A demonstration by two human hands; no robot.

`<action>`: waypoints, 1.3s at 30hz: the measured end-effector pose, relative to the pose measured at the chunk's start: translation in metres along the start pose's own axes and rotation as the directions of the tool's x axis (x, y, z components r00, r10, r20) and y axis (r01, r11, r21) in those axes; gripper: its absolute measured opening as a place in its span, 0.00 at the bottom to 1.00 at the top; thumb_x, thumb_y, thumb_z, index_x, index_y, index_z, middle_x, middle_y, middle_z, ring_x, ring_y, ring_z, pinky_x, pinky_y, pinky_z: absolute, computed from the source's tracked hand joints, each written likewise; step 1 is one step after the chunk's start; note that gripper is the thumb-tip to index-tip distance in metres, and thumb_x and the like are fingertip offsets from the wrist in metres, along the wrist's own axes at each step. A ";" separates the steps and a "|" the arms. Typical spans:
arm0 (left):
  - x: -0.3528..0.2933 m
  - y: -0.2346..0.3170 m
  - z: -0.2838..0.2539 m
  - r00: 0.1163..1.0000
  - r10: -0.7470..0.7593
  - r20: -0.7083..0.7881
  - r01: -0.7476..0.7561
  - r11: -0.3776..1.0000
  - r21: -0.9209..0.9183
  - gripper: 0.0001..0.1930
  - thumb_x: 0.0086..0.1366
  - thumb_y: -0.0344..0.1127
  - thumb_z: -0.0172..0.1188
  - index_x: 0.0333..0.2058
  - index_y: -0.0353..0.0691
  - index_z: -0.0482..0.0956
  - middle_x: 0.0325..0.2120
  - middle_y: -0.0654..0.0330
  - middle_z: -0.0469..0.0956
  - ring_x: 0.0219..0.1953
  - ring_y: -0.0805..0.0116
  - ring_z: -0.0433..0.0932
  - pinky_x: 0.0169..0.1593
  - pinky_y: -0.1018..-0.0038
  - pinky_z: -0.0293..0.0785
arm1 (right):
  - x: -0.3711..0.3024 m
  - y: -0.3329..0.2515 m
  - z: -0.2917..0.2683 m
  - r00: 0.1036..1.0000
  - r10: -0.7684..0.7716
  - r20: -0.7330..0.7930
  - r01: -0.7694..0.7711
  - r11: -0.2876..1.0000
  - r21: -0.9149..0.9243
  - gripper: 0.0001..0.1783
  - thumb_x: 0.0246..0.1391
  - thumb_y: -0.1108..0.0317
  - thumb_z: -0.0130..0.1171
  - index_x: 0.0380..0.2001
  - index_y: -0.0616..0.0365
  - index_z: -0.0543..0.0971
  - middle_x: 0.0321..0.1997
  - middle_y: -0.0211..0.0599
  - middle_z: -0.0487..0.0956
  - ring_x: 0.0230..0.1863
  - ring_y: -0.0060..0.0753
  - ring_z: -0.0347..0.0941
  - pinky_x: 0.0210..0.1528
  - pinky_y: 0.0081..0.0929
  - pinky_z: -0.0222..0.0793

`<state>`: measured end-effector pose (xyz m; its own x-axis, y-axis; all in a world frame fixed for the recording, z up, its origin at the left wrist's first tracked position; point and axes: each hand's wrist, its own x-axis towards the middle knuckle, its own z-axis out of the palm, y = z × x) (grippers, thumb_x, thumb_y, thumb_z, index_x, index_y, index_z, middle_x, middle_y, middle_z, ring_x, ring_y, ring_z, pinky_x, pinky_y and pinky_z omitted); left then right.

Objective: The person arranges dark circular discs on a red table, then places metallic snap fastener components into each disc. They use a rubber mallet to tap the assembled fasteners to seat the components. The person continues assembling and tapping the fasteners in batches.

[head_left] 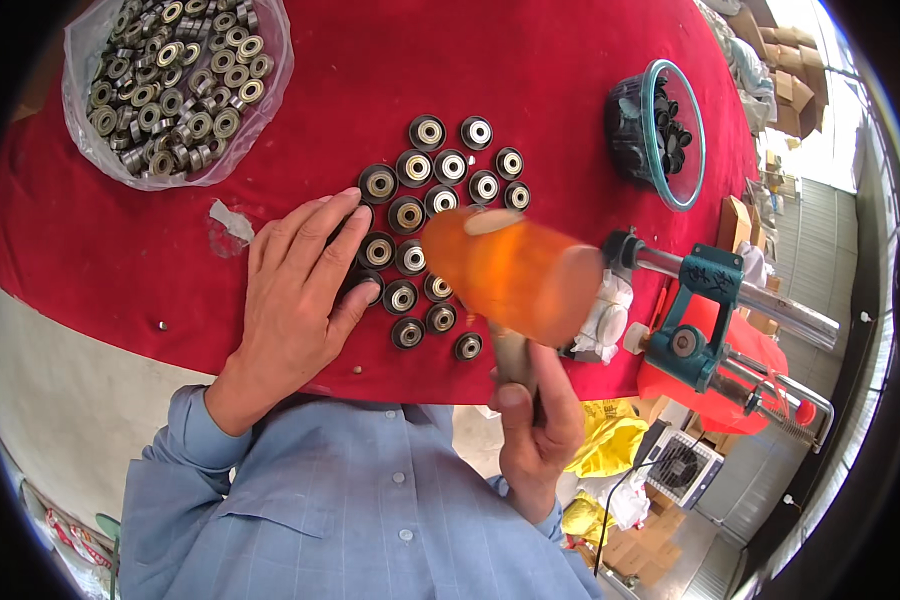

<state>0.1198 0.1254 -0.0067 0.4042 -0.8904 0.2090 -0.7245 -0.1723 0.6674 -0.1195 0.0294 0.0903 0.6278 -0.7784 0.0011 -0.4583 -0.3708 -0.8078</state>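
Several black rings with metal bearings (407, 214) seated in their centres lie grouped on the red cloth (320, 90). My left hand (298, 295) rests flat along the left edge of this group, fingers stretched out, the fingertips and thumb against the outermost rings. In my right hand (540, 430) is the handle of a mallet (525, 280) with a translucent orange head, smeared by motion. The head hangs over the right side of the group and hides some of the pieces below it.
At the far left stands a clear plastic bag (80, 130) full of loose bearings. A clear tub (655, 135) with small black parts sits at the far right. A green hand press (700, 320) with metal rods is at the right table edge. A paper scrap (232, 221) lies near my left hand.
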 end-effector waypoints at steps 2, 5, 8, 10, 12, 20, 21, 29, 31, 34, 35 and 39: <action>0.001 -0.001 0.000 1.000 0.009 0.006 -0.009 1.000 -0.007 0.38 0.59 0.33 0.73 0.69 0.35 0.73 0.70 0.52 0.71 0.69 0.48 0.70 0.69 0.52 0.64 | 0.007 0.000 0.008 0.997 -0.061 -0.047 0.061 0.998 -0.019 0.33 0.59 0.86 0.61 0.68 0.66 0.76 0.44 0.51 0.84 0.39 0.43 0.80 0.43 0.33 0.76; 0.002 0.001 -0.002 1.000 0.008 0.012 -0.008 1.000 -0.008 0.38 0.60 0.33 0.73 0.69 0.35 0.73 0.70 0.52 0.71 0.69 0.48 0.70 0.69 0.52 0.64 | 0.033 0.002 0.028 0.995 0.017 0.099 0.004 0.977 -0.212 0.35 0.59 0.86 0.61 0.71 0.62 0.75 0.47 0.50 0.84 0.38 0.42 0.80 0.43 0.30 0.76; 0.003 0.001 -0.001 1.000 0.011 0.001 -0.011 1.000 -0.023 0.38 0.59 0.33 0.73 0.69 0.35 0.73 0.70 0.52 0.71 0.69 0.48 0.70 0.69 0.52 0.64 | 0.035 0.006 0.029 0.997 -0.030 0.070 0.039 0.990 -0.132 0.34 0.61 0.85 0.61 0.71 0.61 0.75 0.48 0.48 0.85 0.39 0.37 0.81 0.45 0.29 0.77; 0.001 0.000 -0.001 1.000 0.005 0.000 -0.005 0.999 -0.040 0.37 0.60 0.33 0.73 0.68 0.35 0.73 0.70 0.52 0.71 0.69 0.48 0.69 0.69 0.52 0.64 | 0.038 0.002 0.016 0.988 0.114 0.105 -0.110 0.993 -0.041 0.33 0.63 0.83 0.61 0.71 0.63 0.74 0.49 0.49 0.85 0.42 0.36 0.82 0.48 0.29 0.77; 0.002 -0.001 -0.001 1.000 0.018 -0.009 -0.018 1.000 -0.017 0.36 0.60 0.34 0.72 0.68 0.34 0.74 0.70 0.51 0.71 0.69 0.49 0.70 0.67 0.52 0.65 | 0.040 0.003 0.009 0.999 0.030 0.028 -0.028 0.998 -0.057 0.30 0.69 0.77 0.59 0.73 0.64 0.71 0.50 0.42 0.85 0.38 0.25 0.78 0.42 0.22 0.76; 0.004 0.000 -0.002 1.000 0.027 -0.011 -0.027 0.999 -0.024 0.36 0.59 0.35 0.73 0.67 0.33 0.74 0.69 0.51 0.71 0.68 0.49 0.70 0.67 0.52 0.66 | 0.071 0.017 0.040 0.993 -0.119 0.008 0.118 0.977 -0.179 0.33 0.64 0.83 0.58 0.72 0.58 0.75 0.50 0.48 0.85 0.40 0.38 0.80 0.48 0.31 0.77; 0.006 0.000 -0.002 0.999 0.032 -0.012 -0.032 0.999 -0.026 0.36 0.59 0.34 0.73 0.66 0.33 0.74 0.69 0.51 0.71 0.68 0.50 0.70 0.67 0.52 0.66 | 0.069 0.017 0.036 0.996 -0.087 0.011 0.088 0.984 -0.154 0.33 0.64 0.83 0.58 0.72 0.58 0.75 0.49 0.48 0.85 0.40 0.37 0.80 0.48 0.31 0.77; 0.003 0.000 -0.002 0.999 0.001 -0.038 -0.003 0.999 -0.047 0.36 0.59 0.33 0.73 0.66 0.33 0.74 0.68 0.51 0.72 0.68 0.49 0.71 0.68 0.53 0.65 | 0.076 -0.001 0.020 0.990 -0.122 -0.075 0.121 0.993 -0.016 0.28 0.74 0.74 0.55 0.75 0.63 0.69 0.61 0.45 0.83 0.37 0.19 0.77 0.39 0.18 0.75; 0.003 0.000 -0.002 0.999 -0.012 -0.032 0.010 0.997 -0.082 0.36 0.60 0.33 0.72 0.67 0.34 0.73 0.69 0.51 0.72 0.68 0.47 0.70 0.69 0.53 0.64 | 0.085 0.012 0.032 0.989 -0.138 -0.053 0.135 0.989 -0.066 0.29 0.74 0.75 0.55 0.75 0.63 0.70 0.64 0.47 0.82 0.39 0.19 0.78 0.40 0.18 0.76; 0.001 0.002 -0.004 0.998 -0.021 -0.056 0.018 0.998 -0.060 0.36 0.57 0.32 0.74 0.65 0.32 0.74 0.67 0.50 0.72 0.67 0.47 0.70 0.67 0.53 0.67 | 0.094 0.024 0.043 0.998 -0.060 0.002 0.060 0.996 -0.060 0.29 0.70 0.79 0.57 0.73 0.63 0.72 0.64 0.50 0.82 0.46 0.27 0.81 0.50 0.25 0.76; 0.002 0.001 -0.003 0.997 -0.023 -0.071 0.017 0.997 -0.076 0.35 0.57 0.31 0.74 0.64 0.32 0.74 0.67 0.50 0.72 0.67 0.47 0.70 0.67 0.53 0.67 | 0.095 0.018 0.042 0.998 -0.062 -0.026 0.061 0.998 -0.031 0.29 0.67 0.82 0.58 0.71 0.63 0.75 0.58 0.52 0.85 0.50 0.35 0.84 0.58 0.31 0.77; 0.002 -0.002 -0.002 0.994 -0.030 -0.107 0.019 0.994 -0.104 0.34 0.58 0.30 0.73 0.64 0.31 0.74 0.66 0.49 0.72 0.66 0.45 0.70 0.68 0.53 0.67 | 0.088 0.010 0.024 1.000 -0.012 0.001 0.012 0.999 -0.042 0.28 0.70 0.78 0.56 0.72 0.65 0.73 0.55 0.49 0.84 0.50 0.31 0.80 0.52 0.27 0.75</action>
<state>0.1230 0.1242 -0.0063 0.4835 -0.8345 0.2644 -0.6549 -0.1443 0.7419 -0.0533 -0.0305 0.0684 0.6339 -0.7734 0.0107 -0.4762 -0.4011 -0.7825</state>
